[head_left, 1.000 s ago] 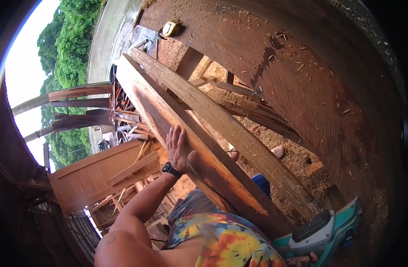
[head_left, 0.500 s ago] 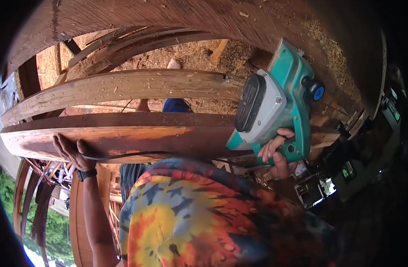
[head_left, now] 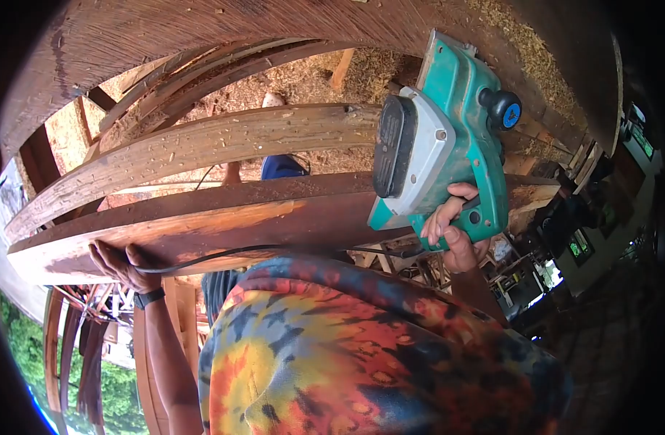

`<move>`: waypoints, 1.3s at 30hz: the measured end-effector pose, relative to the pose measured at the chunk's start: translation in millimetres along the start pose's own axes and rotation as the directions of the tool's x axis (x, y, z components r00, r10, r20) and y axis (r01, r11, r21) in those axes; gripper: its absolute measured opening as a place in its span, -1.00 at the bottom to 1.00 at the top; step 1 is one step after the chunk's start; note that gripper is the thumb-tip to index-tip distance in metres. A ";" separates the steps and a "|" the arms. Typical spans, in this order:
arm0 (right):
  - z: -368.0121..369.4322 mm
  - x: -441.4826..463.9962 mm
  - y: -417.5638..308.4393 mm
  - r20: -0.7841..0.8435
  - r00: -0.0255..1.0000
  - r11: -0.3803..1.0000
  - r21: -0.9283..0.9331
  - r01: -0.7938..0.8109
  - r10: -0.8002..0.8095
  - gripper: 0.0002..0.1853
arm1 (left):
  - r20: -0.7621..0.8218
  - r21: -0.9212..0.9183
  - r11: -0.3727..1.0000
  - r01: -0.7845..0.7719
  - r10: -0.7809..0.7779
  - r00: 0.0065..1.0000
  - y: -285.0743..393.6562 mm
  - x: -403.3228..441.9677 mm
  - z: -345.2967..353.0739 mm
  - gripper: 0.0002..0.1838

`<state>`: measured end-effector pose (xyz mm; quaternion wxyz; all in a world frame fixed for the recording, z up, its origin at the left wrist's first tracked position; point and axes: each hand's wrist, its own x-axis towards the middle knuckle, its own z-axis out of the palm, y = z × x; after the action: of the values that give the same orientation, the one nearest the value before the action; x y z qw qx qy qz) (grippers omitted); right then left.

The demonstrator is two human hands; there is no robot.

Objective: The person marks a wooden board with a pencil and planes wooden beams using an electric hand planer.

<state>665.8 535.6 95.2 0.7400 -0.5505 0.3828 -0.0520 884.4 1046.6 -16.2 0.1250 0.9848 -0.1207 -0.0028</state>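
My right hand [head_left: 452,221] is wrapped around the rear handle of a green and grey electric planer [head_left: 448,141], which has a black side cover and a black knob with a blue cap. The planer is over the right part of a long curved plank [head_left: 223,225], its sole mostly hidden. My left hand [head_left: 118,264], with a dark band at the wrist, lies with fingers stretched on the plank's near face, toward its left end. A black power cord [head_left: 223,254] runs from by the left hand toward the planer's handle.
Beyond the plank lies another curved timber [head_left: 202,141] sprinkled with shavings. A broad brown board [head_left: 238,25] arches across the far side. Wood shavings [head_left: 318,76] cover the ground around a foot. A tie-dye shirt [head_left: 310,348] fills the bottom.
The view has tilted, so the plank's left end sits lower and the planer slightly higher and further left. Both hands keep their holds.
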 end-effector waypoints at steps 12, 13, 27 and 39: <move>3.7 -0.5 -4.4 -0.027 1.000 0.998 -0.061 -0.015 0.013 -0.41 | 0.064 0.020 1.000 -0.015 0.014 0.998 -11.4 -2.1 -5.5 -0.07; 5.4 -1.2 -5.8 -0.050 0.998 0.995 -0.087 -0.040 0.035 -0.44 | 0.051 0.000 1.000 -0.006 0.006 0.999 -11.9 -1.1 -3.0 -0.09; 4.8 3.3 6.2 -0.027 0.984 0.979 -0.113 0.172 -0.176 -0.58 | 0.019 0.178 0.984 -0.018 0.015 1.000 -42.9 -20.8 43.4 -0.23; 8.5 3.2 9.1 -0.067 0.979 0.981 -0.009 0.194 -0.194 -0.60 | -0.016 0.149 0.986 -0.081 0.084 0.996 -67.2 -27.4 48.0 -0.29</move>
<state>670.2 544.2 86.7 0.7172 -0.5842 0.3523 -0.1421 872.0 1104.5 -79.9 0.0530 0.9854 -0.1600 0.0220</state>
